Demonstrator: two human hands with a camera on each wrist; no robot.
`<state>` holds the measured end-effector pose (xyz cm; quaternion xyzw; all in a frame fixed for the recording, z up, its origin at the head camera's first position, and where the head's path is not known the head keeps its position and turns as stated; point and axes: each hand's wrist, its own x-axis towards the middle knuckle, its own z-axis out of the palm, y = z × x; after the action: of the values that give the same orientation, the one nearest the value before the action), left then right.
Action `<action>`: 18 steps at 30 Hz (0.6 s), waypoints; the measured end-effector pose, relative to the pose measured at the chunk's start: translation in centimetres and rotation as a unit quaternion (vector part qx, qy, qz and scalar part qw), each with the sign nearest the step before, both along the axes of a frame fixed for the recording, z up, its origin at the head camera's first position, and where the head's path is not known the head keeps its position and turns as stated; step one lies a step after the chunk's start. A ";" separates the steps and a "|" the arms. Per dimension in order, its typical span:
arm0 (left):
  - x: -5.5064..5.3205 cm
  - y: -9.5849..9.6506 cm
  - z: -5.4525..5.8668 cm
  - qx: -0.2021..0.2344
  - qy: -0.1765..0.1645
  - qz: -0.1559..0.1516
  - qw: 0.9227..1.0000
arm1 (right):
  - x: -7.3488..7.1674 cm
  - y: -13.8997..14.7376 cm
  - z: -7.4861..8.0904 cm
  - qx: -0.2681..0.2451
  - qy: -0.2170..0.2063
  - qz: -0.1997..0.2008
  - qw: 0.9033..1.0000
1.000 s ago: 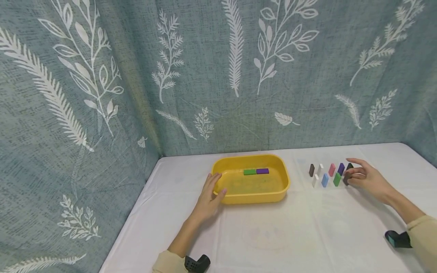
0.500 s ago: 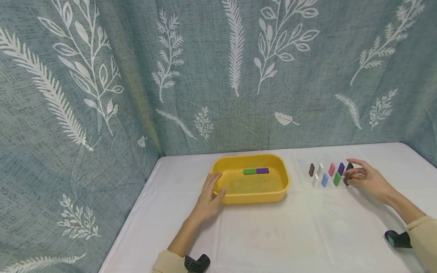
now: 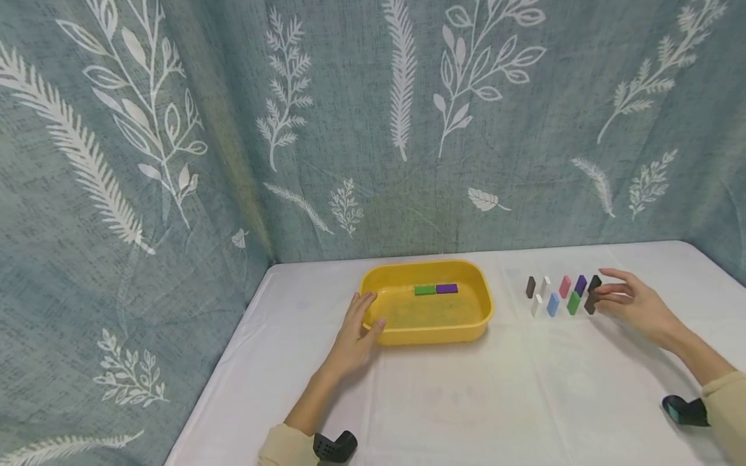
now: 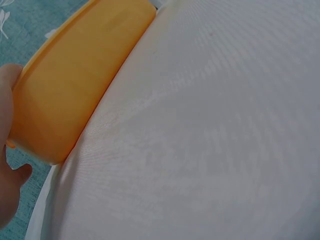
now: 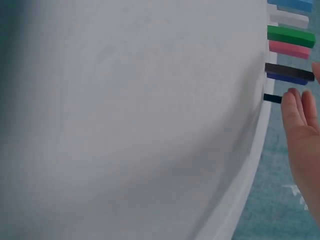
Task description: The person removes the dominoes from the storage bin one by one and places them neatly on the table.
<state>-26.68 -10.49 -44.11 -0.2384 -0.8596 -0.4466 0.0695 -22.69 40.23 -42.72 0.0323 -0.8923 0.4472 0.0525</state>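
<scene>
My left hand (image 3: 351, 335) rests at the near left corner of a yellow plastic tray (image 3: 431, 334), its fingers on the rim. The left wrist view shows the tray's outer wall (image 4: 75, 75) and the thumb apart from it. A green block (image 3: 425, 290) and a purple block (image 3: 446, 288) lie end to end inside. On the right, my right hand (image 3: 640, 309) is beside an upright dark brown block (image 3: 591, 303), fingers loosely extended. In the right wrist view a gap separates the fingers from this dark block (image 5: 287, 71); a black block (image 3: 594, 283) stands behind it.
More slim blocks stand upright in two rows: brown (image 3: 530, 287), white (image 3: 545, 287), pink (image 3: 565, 287) and purple (image 3: 580, 285) behind; white (image 3: 537, 305), blue (image 3: 553, 304) and green (image 3: 574, 303) in front. A patterned curtain (image 3: 373, 129) hangs behind the white-covered table (image 3: 466, 401).
My right hand has let go of the dark brown block and drawn slightly right, leaving it upright at the end of the front row. My left hand stays on the tray.
</scene>
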 end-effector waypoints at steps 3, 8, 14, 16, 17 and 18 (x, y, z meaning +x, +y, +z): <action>0.0 0.0 -0.1 0.001 0.002 -0.003 1.000 | 0.7 0.6 0.1 0.021 0.013 -0.021 0.999; -0.2 -0.1 0.2 -0.004 0.001 -0.002 1.000 | 1.5 1.5 -1.1 0.012 0.052 -0.060 0.997; -0.2 0.0 0.3 -0.003 0.002 -0.004 1.000 | 1.6 1.6 -3.1 -0.040 0.108 -0.109 0.987; -0.2 0.0 0.1 -0.003 0.004 -0.005 1.000 | 2.2 0.6 -2.4 -0.135 0.101 -0.069 0.983; -0.2 0.0 0.1 -0.004 0.005 -0.005 1.000 | 2.5 -0.1 -1.8 -0.200 0.085 -0.040 0.975; -0.2 0.0 0.0 -0.003 0.005 -0.004 1.000 | 2.8 -0.9 -1.1 -0.272 0.064 -0.004 0.960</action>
<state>-26.87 -10.49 -44.09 -0.2443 -0.8596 -0.4431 0.0711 -19.94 39.31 -43.82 0.0422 -0.7320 0.6697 0.1178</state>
